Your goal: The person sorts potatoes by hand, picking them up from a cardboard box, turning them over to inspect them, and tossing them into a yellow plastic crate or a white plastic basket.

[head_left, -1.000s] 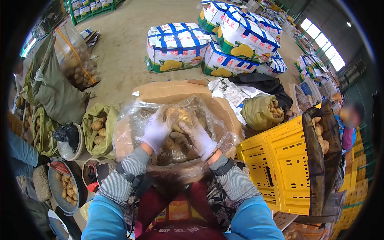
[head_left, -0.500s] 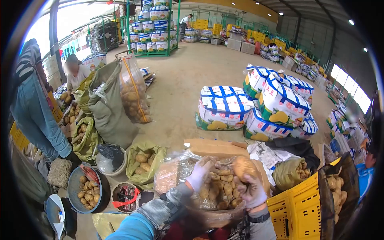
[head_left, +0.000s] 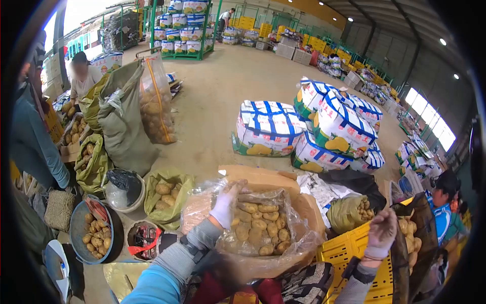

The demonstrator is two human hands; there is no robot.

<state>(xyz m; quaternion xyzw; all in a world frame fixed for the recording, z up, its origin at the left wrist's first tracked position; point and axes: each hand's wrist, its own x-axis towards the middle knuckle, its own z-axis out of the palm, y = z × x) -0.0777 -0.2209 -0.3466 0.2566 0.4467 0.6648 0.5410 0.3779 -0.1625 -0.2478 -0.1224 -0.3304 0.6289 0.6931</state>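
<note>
A cardboard box (head_left: 302, 195) lined with a clear plastic bag (head_left: 298, 235) stands in front of me, with a layer of potatoes (head_left: 258, 228) inside. My left hand (head_left: 226, 204), in a pale glove with dirty fingertips, rests at the liner's left side, fingers stretched out. To the right, my right hand (head_left: 380, 234) is raised above a yellow plastic crate (head_left: 354, 253). Its fingers are loosely bent and apart, and I see nothing in them. Close to it, more potatoes (head_left: 411, 238) lie in a dark-lined crate.
Left of the box are an open green sack (head_left: 167, 195) of potatoes, a white bucket (head_left: 126, 202) and a blue tub (head_left: 98, 235). White-and-blue printed packages (head_left: 268, 126) stand ahead. People stand or sit at the left (head_left: 38, 131) and right (head_left: 443, 202).
My right hand has moved from over the box, where it held a large potato, out to the right above the yellow crate, without it. My left hand stays by the liner. The view has turned slightly.
</note>
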